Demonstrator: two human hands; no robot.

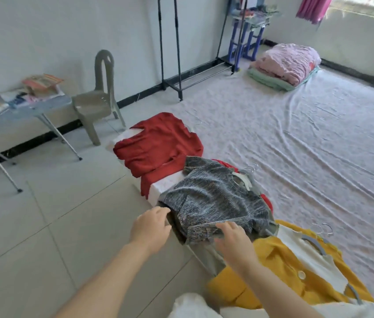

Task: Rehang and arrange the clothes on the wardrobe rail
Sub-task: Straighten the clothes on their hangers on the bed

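Both of our hands are on the grey top. The left hand curls its fingers into the near left edge of the top and grips it. The right hand holds the near hem, with the fingers over the cloth and the thumb below.

The top lies across the left edge of the mattress, and that edge runs from near right to far left. Along it we count three heaps of clothes:
- the red garment, the farthest
- the grey top, in the middle
- the yellow garment, the nearest, with white cloth on it

All three hang partly over the edge. Two metal hooks stick out beside the yellow garment.

Left of the mattress the tiled floor lies open as far as one folding table and one chair by the wall. The black wardrobe frame stands at the far wall, well apart from the clothes, and its rail is above the view. The sheet between them is bare except for one stack of folded blankets at far right.
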